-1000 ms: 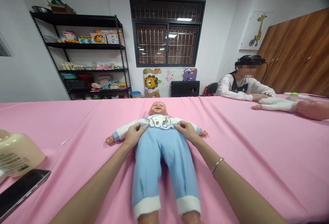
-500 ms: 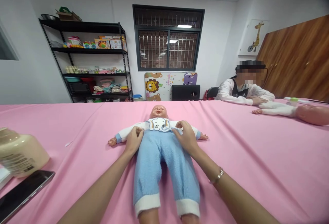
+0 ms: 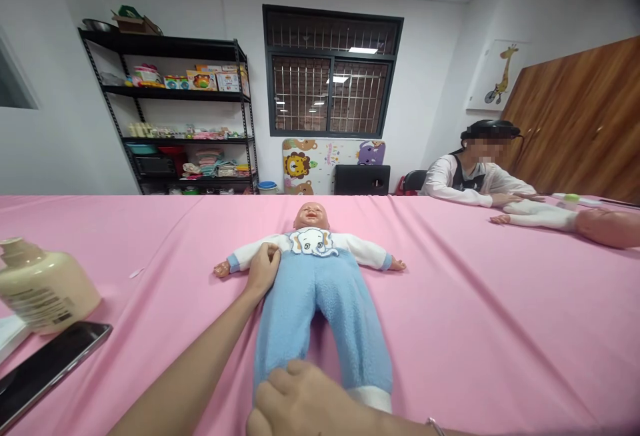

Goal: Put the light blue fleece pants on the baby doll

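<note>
A baby doll [image 3: 312,217] lies face up with its arms spread, head at the far end. It wears a white top with an elephant face and fleecy blue trousers [image 3: 295,303] with white cuffs. My left hand [image 3: 264,268] is at the left side of the doll's waist, thumb and fingers pinched together at the edge of the clothing. Curled into a fist, my right hand [image 3: 303,401] is over the lower end of the left trouser leg and hides its cuff. The fingertips of that hand are out of sight, so what they hold cannot be seen.
A pump-type bottle [image 3: 47,289] and a phone [image 3: 55,369] lie at the left on the pink cloth [image 3: 480,316]. At the far right a person [image 3: 470,179] sits with hands by another doll [image 3: 607,226]. Behind stand a black shelf [image 3: 170,93] and wooden cabinets [image 3: 590,123].
My right hand has left the right side of the doll's waist and come down to the left trouser leg, closing. My left hand stays at the waist. The seated person's hands have shifted.
</note>
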`<state>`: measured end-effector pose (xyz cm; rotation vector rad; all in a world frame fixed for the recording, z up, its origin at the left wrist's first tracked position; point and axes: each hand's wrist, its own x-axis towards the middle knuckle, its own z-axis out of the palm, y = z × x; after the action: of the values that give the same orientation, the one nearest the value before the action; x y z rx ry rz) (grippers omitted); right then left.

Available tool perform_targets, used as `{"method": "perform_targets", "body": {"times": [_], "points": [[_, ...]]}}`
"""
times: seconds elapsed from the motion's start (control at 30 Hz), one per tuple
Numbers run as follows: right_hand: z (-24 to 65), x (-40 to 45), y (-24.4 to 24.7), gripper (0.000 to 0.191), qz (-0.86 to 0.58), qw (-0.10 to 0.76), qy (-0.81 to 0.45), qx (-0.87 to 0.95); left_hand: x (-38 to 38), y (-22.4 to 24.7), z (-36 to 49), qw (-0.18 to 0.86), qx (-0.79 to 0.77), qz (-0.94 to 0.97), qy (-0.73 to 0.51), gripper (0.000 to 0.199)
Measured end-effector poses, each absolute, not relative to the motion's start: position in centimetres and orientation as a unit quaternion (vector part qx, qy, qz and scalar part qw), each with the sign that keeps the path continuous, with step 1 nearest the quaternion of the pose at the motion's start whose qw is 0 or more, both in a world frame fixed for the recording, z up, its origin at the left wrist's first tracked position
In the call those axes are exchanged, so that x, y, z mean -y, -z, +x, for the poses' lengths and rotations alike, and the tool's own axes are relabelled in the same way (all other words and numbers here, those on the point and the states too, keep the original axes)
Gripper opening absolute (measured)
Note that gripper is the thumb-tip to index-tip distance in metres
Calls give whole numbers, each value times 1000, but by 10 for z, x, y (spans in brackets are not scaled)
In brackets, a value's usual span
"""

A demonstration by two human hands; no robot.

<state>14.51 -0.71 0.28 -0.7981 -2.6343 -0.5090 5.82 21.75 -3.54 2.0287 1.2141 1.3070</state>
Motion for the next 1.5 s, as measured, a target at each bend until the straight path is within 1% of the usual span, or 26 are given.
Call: {"method": "perform_targets", "body": {"times": [0.1, 0.2, 0.27, 0.33, 0.37, 0.4, 0.43, 0.47, 0.53, 0.57, 0.6, 0.63, 0.77, 0.8, 0.87, 0.97, 1.13, 1.37, 1.5], "points": [[152, 3, -18, 29, -303, 153, 124, 932, -215, 32, 58, 225, -440, 730, -472, 19], [175, -5, -38, 33, -411, 120, 61, 902, -211, 28, 59, 219, -439, 737, -465, 27], [194, -10, -46, 30, -507, 91, 33, 857, -210, 27, 59, 213, -436, 749, -452, 33], [210, -16, -48, 25, -550, 48, -33, 833, -212, 28, 58, 211, -429, 761, -438, 35], [216, -20, -49, 21, -555, 43, -80, 827, -213, 29, 57, 212, -425, 767, -433, 34], [221, -26, -49, 18, -553, 60, -128, 821, -214, 30, 57, 214, -420, 770, -429, 33], [226, -32, -50, 16, -552, 101, -164, 812, -216, 31, 56, 215, -417, 772, -429, 32], [230, -41, -50, 15, -559, 161, -178, 794, -217, 32, 56, 216, -416, 772, -429, 31], [239, -64, -47, 18, -592, 284, -144, 740, -220, 34, 56, 215, -417, 773, -428, 28], [245, -77, -42, 19, -621, 327, -109, 704, -220, 35, 55, 214, -418, 772, -427, 27], [252, -90, -35, 19, -652, 355, -77, 666, -221, 35, 55, 214, -420, 772, -426, 27], [259, -103, -26, 20, -680, 365, -62, 633, -220, 36, 55, 215, -420, 772, -425, 26], [290, -130, 18, 36, -750, 344, -65, 561, -217, 33, 57, 229, -416, 773, -420, 23], [297, -131, 26, 37, -757, 334, -63, 558, -216, 32, 57, 230, -416, 773, -420, 22], [306, -130, 35, 32, -762, 311, -55, 565, -214, 29, 58, 231, -418, 772, -420, 22], [313, -127, 37, 28, -763, 283, -47, 579, -213, 26, 60, 241, -418, 771, -415, 21], [314, -130, 36, 24, -764, 275, -41, 582, -211, 24, 60, 252, -425, 767, -408, 21], [314, -131, 41, 30, -778, 213, -33, 590, -209, 22, 60, 254, -432, 765, -404, 19], [314, -130, 39, 30, -760, 212, -47, 612, -206, 11, 58, 229, -464, 737, -435, 18]]}}
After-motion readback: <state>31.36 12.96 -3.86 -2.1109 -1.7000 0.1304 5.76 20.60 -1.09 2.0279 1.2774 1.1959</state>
